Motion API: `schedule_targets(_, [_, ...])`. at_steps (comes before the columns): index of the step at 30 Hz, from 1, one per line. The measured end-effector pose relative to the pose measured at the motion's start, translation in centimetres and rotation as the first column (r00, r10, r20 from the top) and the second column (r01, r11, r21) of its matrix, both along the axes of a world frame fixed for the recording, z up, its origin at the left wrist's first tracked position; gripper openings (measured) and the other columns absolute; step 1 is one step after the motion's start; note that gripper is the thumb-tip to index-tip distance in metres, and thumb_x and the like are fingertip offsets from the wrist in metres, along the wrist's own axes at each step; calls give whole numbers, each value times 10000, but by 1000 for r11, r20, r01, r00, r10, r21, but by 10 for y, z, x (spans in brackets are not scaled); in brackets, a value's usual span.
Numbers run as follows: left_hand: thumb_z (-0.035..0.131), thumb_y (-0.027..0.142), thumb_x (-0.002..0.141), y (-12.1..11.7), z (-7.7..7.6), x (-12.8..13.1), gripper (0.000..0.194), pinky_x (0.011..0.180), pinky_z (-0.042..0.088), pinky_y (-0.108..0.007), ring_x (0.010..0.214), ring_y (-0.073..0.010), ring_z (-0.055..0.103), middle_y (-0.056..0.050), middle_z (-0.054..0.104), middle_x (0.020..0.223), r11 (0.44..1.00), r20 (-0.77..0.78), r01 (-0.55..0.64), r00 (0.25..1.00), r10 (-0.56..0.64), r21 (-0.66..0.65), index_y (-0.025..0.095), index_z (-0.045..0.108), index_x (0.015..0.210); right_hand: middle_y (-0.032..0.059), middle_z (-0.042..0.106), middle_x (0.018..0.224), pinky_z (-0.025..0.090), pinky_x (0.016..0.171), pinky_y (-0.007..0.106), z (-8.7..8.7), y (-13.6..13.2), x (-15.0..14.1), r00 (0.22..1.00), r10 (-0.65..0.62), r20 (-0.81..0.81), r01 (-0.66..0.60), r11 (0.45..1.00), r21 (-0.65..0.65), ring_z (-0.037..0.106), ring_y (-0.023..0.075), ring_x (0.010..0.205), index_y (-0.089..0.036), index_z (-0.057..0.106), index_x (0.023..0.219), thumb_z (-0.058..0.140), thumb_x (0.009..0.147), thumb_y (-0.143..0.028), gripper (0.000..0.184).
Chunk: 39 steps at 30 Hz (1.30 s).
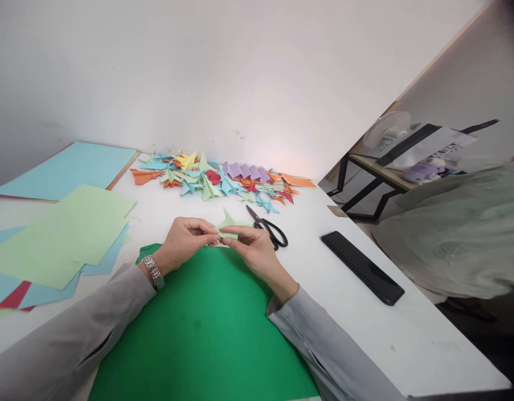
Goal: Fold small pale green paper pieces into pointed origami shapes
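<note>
A folded piece of light green paper (228, 221) is held between both hands above the far edge of a green sheet (198, 323). My left hand (184, 242) pinches its left side between thumb and fingers. From the right, my right hand (255, 250) pinches it too, fingers closed. The fingers hide much of the paper, and a pointed tip sticks up behind them. Just beyond my right hand lie black-handled scissors (271, 228). Behind the hands, folded paper figures (211, 181) in several colours are heaped along the wall.
Light green sheets (64, 234) overlap blue and red ones on the left, near a stack topped with blue paper (73, 170). A black phone-like slab (361, 267) lies on the right of the white table (407, 356). A person in a pale green garment (461, 228) is beyond the right edge.
</note>
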<state>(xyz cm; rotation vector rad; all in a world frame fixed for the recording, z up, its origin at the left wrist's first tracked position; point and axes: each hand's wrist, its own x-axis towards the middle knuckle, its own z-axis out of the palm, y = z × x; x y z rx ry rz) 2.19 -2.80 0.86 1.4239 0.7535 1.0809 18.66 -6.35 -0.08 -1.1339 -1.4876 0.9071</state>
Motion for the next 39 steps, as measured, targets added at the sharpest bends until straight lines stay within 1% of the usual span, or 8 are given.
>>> schedule_targets(2, [747,183,571,0,0,0,89,532,491,-233,518,-109,580,-20,647,562,1000,-3,-15,1000,15,-8,129,676,569,25,695,651,418,486,260,0,0,0,1000,5,-14,-5,1000,6,556,132,513,-197,735,872,703,699,-312,210])
schedule_targets(6, [746,190,565,-1,0,1,102,529,497,-240,507,-116,587,-15,642,530,997,-22,-56,998,55,-48,125,671,588,38,727,753,481,579,283,0,0,-2,997,31,-69,-31,1000,2,635,166,635,-211,733,855,707,693,-299,187])
schedule_targets(11, [770,220,538,-2,2,3,168,524,502,-242,487,-116,587,-9,634,497,993,-37,-75,997,71,-96,123,646,597,38,724,758,492,592,285,0,0,-3,997,17,-78,-18,1000,-5,635,165,645,-210,732,849,711,684,-306,191])
schedule_targets(15, [788,263,530,-3,4,2,228,530,509,-249,485,-119,592,-4,628,491,991,-33,-73,997,70,-114,125,625,613,43,718,735,490,577,293,1,-2,-1,999,15,-51,-17,999,-51,630,173,632,-206,729,894,703,686,-299,229])
schedule_targets(21, [786,278,546,-2,4,1,240,538,515,-262,485,-124,596,-8,630,500,991,-32,-63,998,60,-118,127,611,612,22,718,748,501,701,317,3,-2,0,980,62,-191,-83,991,-101,659,172,713,-220,728,886,625,732,-260,190])
schedule_targets(29, [781,297,567,-2,2,1,249,539,518,-252,493,-119,600,-1,627,494,991,13,-13,1000,15,-131,124,622,651,32,731,725,505,649,300,-1,0,-1,977,37,-212,-65,990,-126,671,173,675,-206,731,869,690,675,-252,203])
schedule_targets(35, [790,302,553,-1,1,1,269,531,512,-261,480,-121,590,0,623,490,988,24,-8,1000,12,-154,125,619,660,49,739,741,521,672,328,-2,-1,1,979,44,-201,-72,988,-136,685,196,696,-196,730,889,716,667,-315,253])
schedule_targets(39, [795,276,546,0,0,1,261,529,508,-255,482,-120,591,2,622,490,987,30,-5,999,10,-162,124,619,666,63,736,732,525,640,333,-3,-1,2,989,28,-146,-48,990,-136,679,204,678,-185,726,914,737,655,-358,312])
